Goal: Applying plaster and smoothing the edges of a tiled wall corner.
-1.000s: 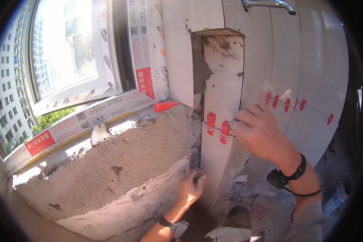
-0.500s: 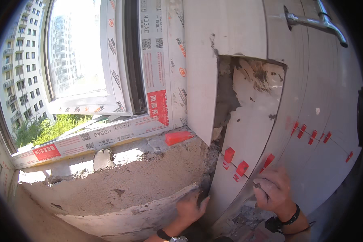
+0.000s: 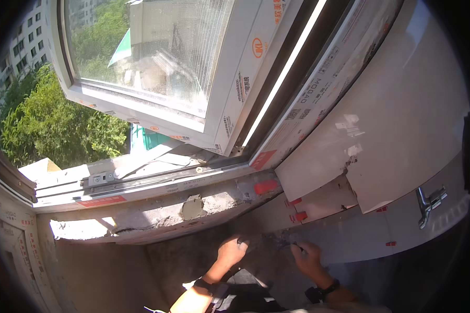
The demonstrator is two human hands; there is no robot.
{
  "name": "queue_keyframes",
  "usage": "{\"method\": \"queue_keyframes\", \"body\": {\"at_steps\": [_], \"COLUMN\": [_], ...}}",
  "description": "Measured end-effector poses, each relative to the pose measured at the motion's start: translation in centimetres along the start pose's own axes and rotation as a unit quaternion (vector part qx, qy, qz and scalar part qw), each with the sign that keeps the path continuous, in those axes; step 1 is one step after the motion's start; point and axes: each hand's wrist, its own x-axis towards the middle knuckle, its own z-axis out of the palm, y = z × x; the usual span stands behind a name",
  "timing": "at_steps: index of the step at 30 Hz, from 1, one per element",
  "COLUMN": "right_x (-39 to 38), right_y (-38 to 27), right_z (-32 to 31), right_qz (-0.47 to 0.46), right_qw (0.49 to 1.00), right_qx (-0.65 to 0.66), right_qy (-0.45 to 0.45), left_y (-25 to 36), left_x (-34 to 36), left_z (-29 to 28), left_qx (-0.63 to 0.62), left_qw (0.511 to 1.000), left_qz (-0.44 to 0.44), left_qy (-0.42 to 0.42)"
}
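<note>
My left hand (image 3: 232,252) is held low in the middle, its fingers curled closed with a small dark spot at the fingertips. Across a short gap, my right hand (image 3: 309,259) is also closed, thumb and fingers pinched together. Whatever either hand holds is too small and dark to name. Both hands are over the shadowed floor, apart from the wall. Beyond them, red tile-levelling wedges (image 3: 300,215) stick out of the tile joint. A red block (image 3: 266,187) lies on the rough sill (image 3: 156,221).
An outward-swung window sash (image 3: 214,122) fills the upper middle, above a white frame with printed film. Large pale wall tiles (image 3: 402,125) cover the right, with an irregular cut-out. A chrome tap (image 3: 429,206) juts from the wall at the far right.
The view has swung, now taking in more window and floor. My left hand has left the edge of the rough wall, and my right hand has come away from beside the red wedges.
</note>
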Motion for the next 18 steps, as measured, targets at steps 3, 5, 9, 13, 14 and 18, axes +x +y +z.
{"method": "queue_keyframes", "body": {"at_steps": [3, 5, 9, 13, 14, 18], "right_x": [-1.2, -2.3, -4.8, -6.7, -6.9, -10.0], "right_y": [-0.4, -0.9, -1.1, -2.8, -3.3, -2.7], "right_z": [-1.0, -2.3, -4.8, -7.6, -7.5, -8.8], "right_qz": [0.035, 0.057, 0.088, 0.166, 0.157, 0.178], "right_qw": [0.999, 0.997, 0.992, 0.976, 0.976, 0.97], "right_qx": [0.013, -0.004, 0.045, 0.078, 0.122, 0.155], "right_qy": [-0.017, -0.059, -0.083, -0.118, -0.09, -0.065], "left_y": [-1.4, -1.0, 1.1, 6.4, 5.6, 5.0], "left_x": [-4.3, -7.0, -11.5, -15.7, -16.6, -20.0], "left_z": [0.1, -0.3, -1.7, -7.2, -7.7, -9.5], "left_qx": [-0.023, -0.032, -0.074, -0.075, -0.061, -0.052], "left_qw": [0.999, 0.998, 0.99, 0.99, 0.99, 0.99], "left_qz": [-0.03, -0.054, -0.012, -0.088, -0.069, -0.025], "left_qy": [-0.01, 0.007, 0.12, 0.078, 0.108, 0.132]}}
